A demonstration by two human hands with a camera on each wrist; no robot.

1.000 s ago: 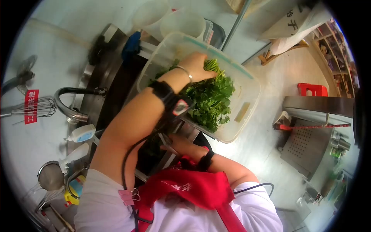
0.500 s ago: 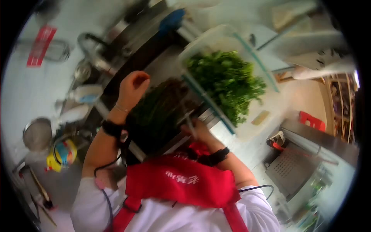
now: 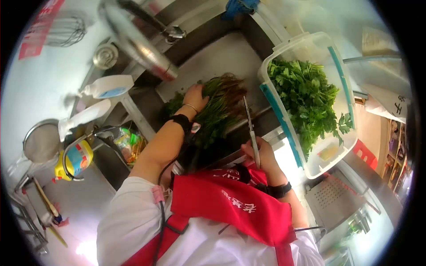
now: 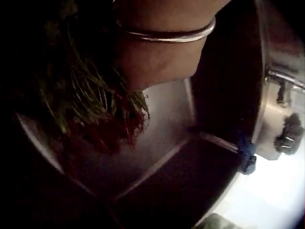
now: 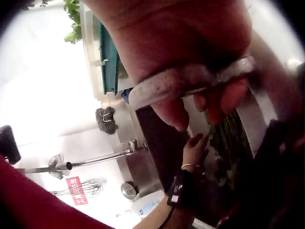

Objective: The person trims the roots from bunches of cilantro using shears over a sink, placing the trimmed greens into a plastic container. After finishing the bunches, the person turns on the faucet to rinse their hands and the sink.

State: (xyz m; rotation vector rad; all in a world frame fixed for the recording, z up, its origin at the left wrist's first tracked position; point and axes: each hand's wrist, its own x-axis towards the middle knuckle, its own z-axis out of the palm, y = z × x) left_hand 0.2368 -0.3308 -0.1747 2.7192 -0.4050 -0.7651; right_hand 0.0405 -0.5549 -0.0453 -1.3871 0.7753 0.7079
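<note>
Herbs (image 3: 217, 99) lie in the sink (image 3: 230, 48) beneath the left hand (image 3: 195, 98); I cannot tell whether its fingers grip. The right hand's (image 3: 265, 155) fingers curl round a knife (image 3: 254, 144). The herbs look light, limp, easily bruised; stems offer the best hold.

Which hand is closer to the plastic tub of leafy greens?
The right hand: it holds a knife beside the tub. The left hand is farther away, at the bunched greens in the sink.
</note>
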